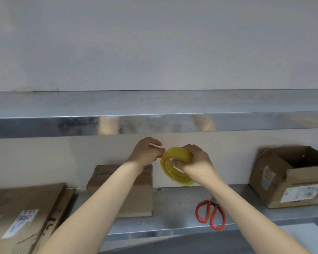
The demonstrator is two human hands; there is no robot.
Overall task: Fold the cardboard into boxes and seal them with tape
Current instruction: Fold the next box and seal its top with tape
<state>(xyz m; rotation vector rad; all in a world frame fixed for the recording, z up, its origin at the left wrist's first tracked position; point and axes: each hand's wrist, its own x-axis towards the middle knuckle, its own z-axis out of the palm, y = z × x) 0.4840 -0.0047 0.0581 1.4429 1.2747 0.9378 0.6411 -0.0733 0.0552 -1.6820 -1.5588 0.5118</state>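
A long metal counter [174, 206] runs along the wall, with a metal shelf [154, 123] fixed above it. At the left end of the counter lies a stack of flattened cardboard [31, 200], its top sheet bearing a white label [24, 219], with another sheet's edge [68, 197] showing just beside it. Near the middle, pushed back toward the wall, sits a small closed box [142, 191]. To its right, apart from it, a pair of scissors [212, 206] with orange handles lies flat near the front edge. At the right end stands an open box [290, 182] with its flaps up and worn labels on two sides.
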